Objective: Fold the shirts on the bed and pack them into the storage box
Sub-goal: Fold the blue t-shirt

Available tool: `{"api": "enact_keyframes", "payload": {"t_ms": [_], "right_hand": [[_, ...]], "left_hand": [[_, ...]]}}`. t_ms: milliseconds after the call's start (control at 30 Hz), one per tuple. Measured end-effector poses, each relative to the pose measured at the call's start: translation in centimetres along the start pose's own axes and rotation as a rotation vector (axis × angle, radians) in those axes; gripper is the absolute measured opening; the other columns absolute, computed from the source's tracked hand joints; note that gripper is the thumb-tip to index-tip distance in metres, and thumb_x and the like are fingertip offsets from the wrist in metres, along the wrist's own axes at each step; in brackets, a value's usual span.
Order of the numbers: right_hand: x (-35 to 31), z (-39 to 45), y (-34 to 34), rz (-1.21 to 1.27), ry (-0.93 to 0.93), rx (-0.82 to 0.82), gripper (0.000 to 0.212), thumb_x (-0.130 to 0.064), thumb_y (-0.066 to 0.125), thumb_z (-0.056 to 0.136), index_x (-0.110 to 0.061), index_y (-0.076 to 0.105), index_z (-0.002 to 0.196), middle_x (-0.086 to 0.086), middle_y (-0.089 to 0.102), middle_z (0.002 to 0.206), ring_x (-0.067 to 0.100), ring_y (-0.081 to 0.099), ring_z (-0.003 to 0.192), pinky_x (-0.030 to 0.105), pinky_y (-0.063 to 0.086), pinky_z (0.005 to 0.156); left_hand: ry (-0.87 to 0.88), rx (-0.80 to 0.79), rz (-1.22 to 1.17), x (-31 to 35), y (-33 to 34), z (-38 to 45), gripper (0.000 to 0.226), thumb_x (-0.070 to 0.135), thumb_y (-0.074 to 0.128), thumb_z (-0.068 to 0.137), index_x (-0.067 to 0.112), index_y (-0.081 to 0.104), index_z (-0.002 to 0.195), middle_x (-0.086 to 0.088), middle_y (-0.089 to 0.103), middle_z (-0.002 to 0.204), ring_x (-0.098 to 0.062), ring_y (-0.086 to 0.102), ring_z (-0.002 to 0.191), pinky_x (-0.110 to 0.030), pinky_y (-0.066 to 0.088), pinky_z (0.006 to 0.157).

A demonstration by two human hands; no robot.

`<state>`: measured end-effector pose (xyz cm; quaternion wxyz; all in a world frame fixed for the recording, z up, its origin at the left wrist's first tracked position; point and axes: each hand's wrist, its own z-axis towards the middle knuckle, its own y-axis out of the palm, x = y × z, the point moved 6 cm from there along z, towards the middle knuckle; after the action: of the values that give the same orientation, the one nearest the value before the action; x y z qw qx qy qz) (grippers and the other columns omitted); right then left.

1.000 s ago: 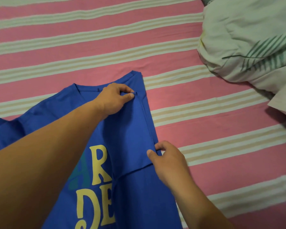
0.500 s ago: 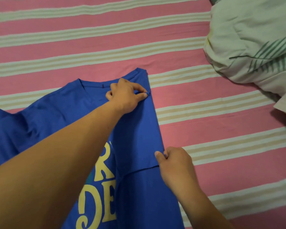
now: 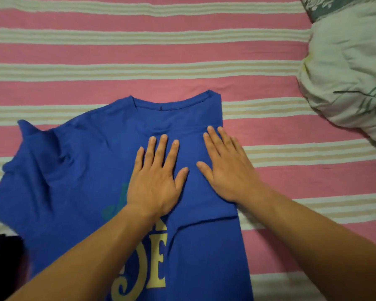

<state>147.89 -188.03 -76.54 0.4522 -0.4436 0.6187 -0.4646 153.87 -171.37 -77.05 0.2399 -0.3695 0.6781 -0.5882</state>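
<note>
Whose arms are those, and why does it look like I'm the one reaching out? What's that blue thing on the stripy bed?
Those arms belong to a person wearing a little camera on their head. It looks forward and down, so you see what they see. There is only this one view.

The blue thing is a shirt with yellow letters, lying on a bed with a pink striped sheet. Its right side is already folded in; the left sleeve is spread out.

The left hand and right hand lie flat on the shirt, fingers straight. They press on it and hold nothing.

At the right edge is a pale bundle of bedding. Something dark sits at the bottom left; I cannot tell what.
</note>
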Motion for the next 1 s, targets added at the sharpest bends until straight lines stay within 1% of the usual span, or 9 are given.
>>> {"api": "enact_keyframes", "payload": {"t_ms": [167,267,400,533,667,767,833,900,1000], "right_hand": [[0.6,0.4,0.8,-0.079,0.031,-0.114,0.082,-0.066,0.013,0.096,-0.017,0.003,0.162,0.000,-0.009,0.169,0.018,-0.010,0.155,0.043,0.003,0.126],[-0.4,0.9,-0.9,-0.153,0.121,-0.174,0.086,-0.063,0.014,0.091,-0.011,0.015,0.160,0.006,-0.001,0.169,0.028,-0.004,0.155,0.049,0.007,0.125],[-7.0,1.9,-3.7,-0.093,0.041,-0.040,0.071,-0.054,0.030,0.100,-0.008,0.033,0.154,0.018,0.014,0.166,0.040,0.011,0.152,0.055,0.022,0.120],[-13.4,2.1,0.1,-0.042,-0.096,-0.274,0.098,-0.078,-0.030,0.074,-0.028,-0.016,0.157,0.004,-0.023,0.166,0.032,-0.021,0.152,0.052,-0.003,0.124],[-13.5,2.3,2.5,-0.136,-0.032,-0.323,0.086,-0.076,-0.027,0.076,-0.033,-0.029,0.151,-0.003,-0.041,0.156,0.029,-0.034,0.147,0.053,-0.014,0.121],[-14.0,2.3,2.2,-0.167,-0.014,-0.357,0.084,-0.075,-0.006,0.085,-0.032,-0.017,0.157,-0.002,-0.026,0.164,0.030,-0.023,0.151,0.053,-0.010,0.121],[-15.1,2.8,0.3,-0.139,0.054,-0.343,0.080,-0.071,0.018,0.093,-0.028,0.013,0.160,0.005,0.003,0.168,0.033,-0.001,0.153,0.053,0.002,0.122],[-17.9,4.9,-2.8,-0.007,0.071,-0.218,0.066,-0.064,0.037,0.094,-0.020,0.049,0.142,0.008,0.038,0.151,0.034,0.030,0.140,0.050,0.025,0.117],[-24.4,10.4,-6.2,0.341,-0.031,-0.143,0.046,-0.047,0.053,0.097,-0.015,0.058,0.129,0.003,0.059,0.125,0.030,0.048,0.121,0.039,0.042,0.097]], "left_hand": [[0.000,-0.124,-0.054,0.0,0.5,0.6,0.073,0.067,0.011,0.100,0.032,-0.010,0.161,0.001,-0.018,0.169,-0.022,-0.022,0.154,-0.049,-0.006,0.126],[0.014,-0.296,-0.227,-1.1,-3.0,0.5,0.073,0.065,0.025,0.101,0.034,-0.002,0.162,0.001,-0.015,0.169,-0.022,-0.017,0.155,-0.047,-0.003,0.126],[-0.395,-0.252,-0.263,-12.9,-9.5,-3.2,0.066,0.036,0.042,0.103,0.022,0.013,0.161,-0.011,0.007,0.167,-0.036,0.010,0.152,-0.051,0.020,0.119],[-0.795,-0.316,-0.185,-26.1,-11.1,-7.5,0.059,0.029,0.049,0.102,0.000,0.026,0.148,-0.024,0.035,0.145,-0.044,0.037,0.132,-0.047,0.035,0.108],[-0.843,-0.313,-0.461,-27.7,-9.2,-7.8,0.091,0.055,0.067,0.087,0.010,0.018,0.150,-0.019,0.038,0.139,-0.042,0.049,0.123,-0.045,0.046,0.093],[-0.788,-0.331,-0.453,-27.1,-8.0,-9.0,0.078,0.047,0.069,0.088,0.008,0.028,0.141,-0.017,0.040,0.134,-0.040,0.053,0.116,-0.044,0.052,0.090],[-0.797,-0.358,-0.309,-28.5,-7.9,-10.5,0.069,0.051,0.064,0.090,0.008,0.040,0.138,-0.018,0.043,0.135,-0.040,0.051,0.121,-0.043,0.049,0.094],[-0.772,-0.394,-0.317,-30.1,-8.1,-11.1,0.054,0.050,0.061,0.091,0.010,0.054,0.126,-0.016,0.052,0.126,-0.036,0.058,0.110,-0.040,0.050,0.089],[-0.643,-0.440,-0.326,-31.3,-8.6,-10.3,0.031,0.045,0.063,0.089,0.016,0.060,0.095,-0.009,0.065,0.108,-0.029,0.062,0.092,-0.037,0.051,0.079]]}}
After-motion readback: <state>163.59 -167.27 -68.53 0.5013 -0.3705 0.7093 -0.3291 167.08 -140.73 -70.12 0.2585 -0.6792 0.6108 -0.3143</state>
